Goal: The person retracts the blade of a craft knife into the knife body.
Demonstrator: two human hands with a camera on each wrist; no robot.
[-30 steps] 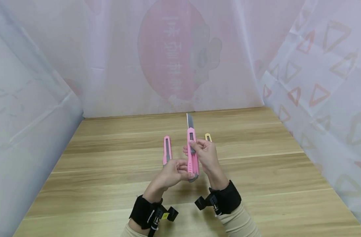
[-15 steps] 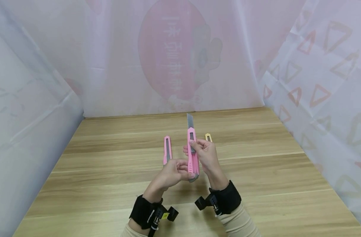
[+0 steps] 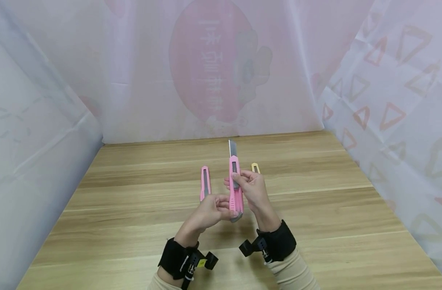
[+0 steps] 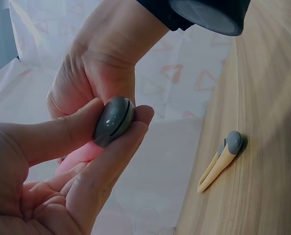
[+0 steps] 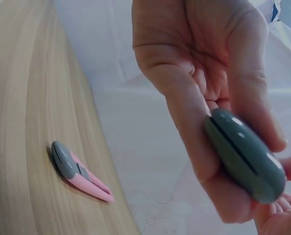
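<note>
Head view showed me holding a pink plastic utility knife with a grey end cap [image 3: 236,189] upright between both hands, above the wooden table [image 3: 315,209]. My right hand [image 3: 252,190] was curled round the upper half of the handle, its thumb laid on the slider slot, so the knife ran along that hand's inner side. The steel blade [image 3: 232,148] stood out past my right fingertips, pointing away from me. My left hand [image 3: 210,212] sat lower and to the left of the knife, pinching its butt end between thumb and fingers.

From the left wrist, that pinch was plain: my left thumb [image 4: 52,134] and forefinger closed on the rounded grey cap [image 4: 113,120], with my right hand just behind it, wrapped on the pink body. From the right wrist, the same grey cap [image 5: 243,154] lay at the heel of my right palm, touching it, and my left fingertips [image 5: 278,223] came in from below.

Beyond my left hand, lying flat on the table and apart from it, was a second pink utility knife [image 3: 205,183]. Just past my right hand's knuckles lay a yellow utility knife [image 3: 255,167], mostly hidden by that hand in the head view, but clear on the table in the left wrist view [image 4: 221,161].
</note>
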